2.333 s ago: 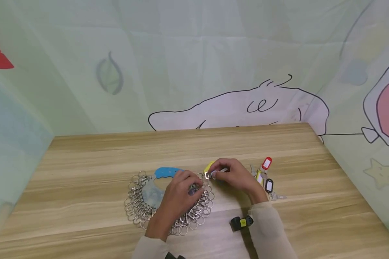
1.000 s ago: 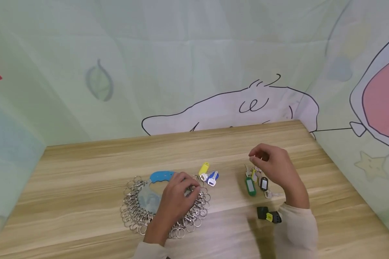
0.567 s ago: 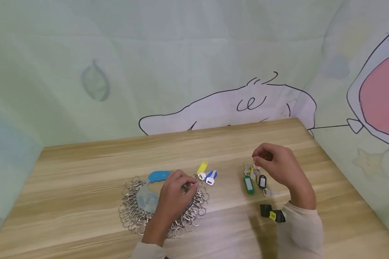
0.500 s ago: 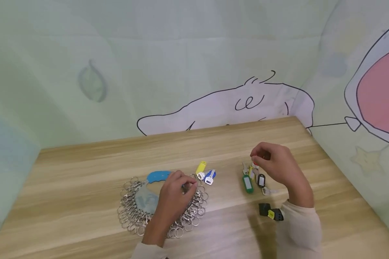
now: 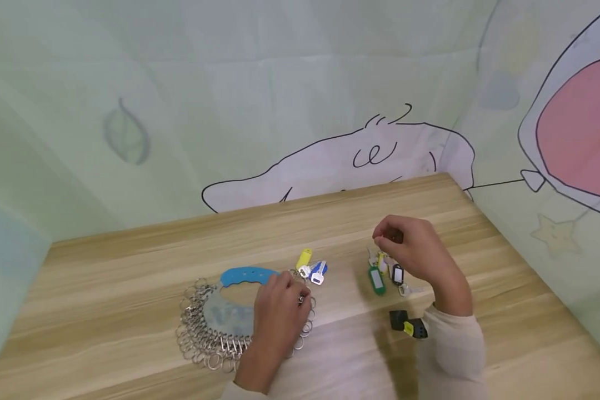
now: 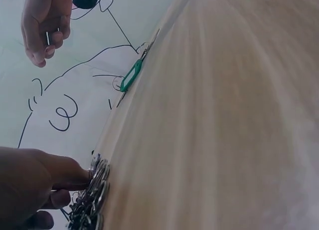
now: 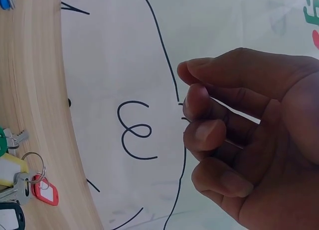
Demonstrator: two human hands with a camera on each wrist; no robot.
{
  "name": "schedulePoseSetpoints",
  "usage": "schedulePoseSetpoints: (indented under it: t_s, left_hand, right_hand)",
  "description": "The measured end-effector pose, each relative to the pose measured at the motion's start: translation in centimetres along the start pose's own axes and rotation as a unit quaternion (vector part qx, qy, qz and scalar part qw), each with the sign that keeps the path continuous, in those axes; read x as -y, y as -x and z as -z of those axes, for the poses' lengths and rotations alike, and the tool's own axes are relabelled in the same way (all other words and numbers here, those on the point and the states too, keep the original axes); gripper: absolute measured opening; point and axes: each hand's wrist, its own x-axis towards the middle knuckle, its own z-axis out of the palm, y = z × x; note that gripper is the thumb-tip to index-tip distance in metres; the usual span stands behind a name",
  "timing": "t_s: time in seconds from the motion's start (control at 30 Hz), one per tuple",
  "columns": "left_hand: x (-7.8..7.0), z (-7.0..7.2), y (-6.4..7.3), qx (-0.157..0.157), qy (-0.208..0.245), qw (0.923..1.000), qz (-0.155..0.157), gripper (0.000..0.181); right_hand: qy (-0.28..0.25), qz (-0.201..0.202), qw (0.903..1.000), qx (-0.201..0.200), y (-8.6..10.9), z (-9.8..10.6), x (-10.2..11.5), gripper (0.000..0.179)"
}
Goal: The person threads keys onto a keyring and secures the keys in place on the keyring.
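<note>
A metal key-holder plate (image 5: 222, 311) with a blue handle (image 5: 242, 275) lies on the table. Snap clips (image 5: 200, 328) with rings hang along its curved edge. My left hand (image 5: 279, 316) lies over the plate's right end, thumb and fingers pinching clips there. In the left wrist view those fingers reach the bunched clips (image 6: 92, 195). Above the keys at right hovers my right hand (image 5: 410, 244), its fingers loosely curled around nothing. Under it lie keys with a green tag (image 5: 377, 280), a yellow tag (image 5: 382, 263), a black tag (image 5: 397, 274) and a red tag (image 7: 46, 191).
Just beyond the plate's right end lie a yellow tag (image 5: 304, 258), a blue tag (image 5: 321, 269) and silver keys (image 5: 318, 276). A black device with a yellow label (image 5: 408, 328) is at my right wrist. Printed cloth walls (image 5: 260, 111) enclose the wooden table (image 5: 130, 255).
My right hand has let go of the blue-tagged key beside the yellow tag and moved right, above the other keys. My left hand has shifted slightly right along the clips.
</note>
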Motion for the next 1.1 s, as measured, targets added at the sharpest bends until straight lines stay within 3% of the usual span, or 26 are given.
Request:
schedulePoseSetpoints:
  t_s: [0.2,0.47,0.77,0.9,1.1]
  left_hand:
    - [-0.3,-0.1,0.1,0.005,0.006,0.9998,0.017,0.011]
    - [-0.3,-0.4,0.2,0.039,0.020,0.9981,0.044,0.010]
    - [0.2,-0.2,0.1,-0.003,0.063,0.9974,0.036,0.013]
    - [0.4,0.1,-0.1,0.001,0.107,0.9930,0.050,0.016]
    - [0.8,0.6,-0.2,0.045,0.169,0.9811,0.083,0.017]
  right_hand:
    - [0.001,0.008,1.0000,-0.002,0.0,0.1,0.4,0.003]
    - [-0.001,0.008,0.9999,0.007,-0.1,-0.2,0.7,0.005]
    - [-0.005,0.014,0.9998,0.011,-0.1,-0.4,0.8,0.005]
    - [-0.009,0.015,0.9998,0.011,-0.1,-0.4,0.8,0.004]
    - [-0.008,0.023,0.9996,0.012,-0.2,-0.5,0.8,0.004]
